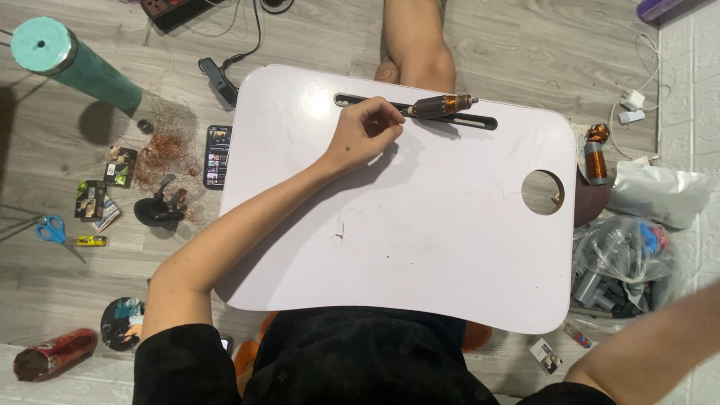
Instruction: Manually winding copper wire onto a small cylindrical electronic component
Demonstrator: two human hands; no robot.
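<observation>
My left hand [365, 132] reaches across a white lap table [420, 247] and grips the shaft end of a motor armature [439, 106] with copper windings. The armature lies over the dark slot [480, 122] along the table's far edge. My right arm stretches off to the lower right; its hand is out of the picture.
A round hole [542, 192] pierces the table's right side. Left on the floor: a phone [218, 156], copper wire scraps [166, 150], blue scissors [51, 229], a teal bottle [71, 61]. Right: another armature [595, 156], a bag of parts [622, 266]. A bare leg [416, 45] lies beyond the table.
</observation>
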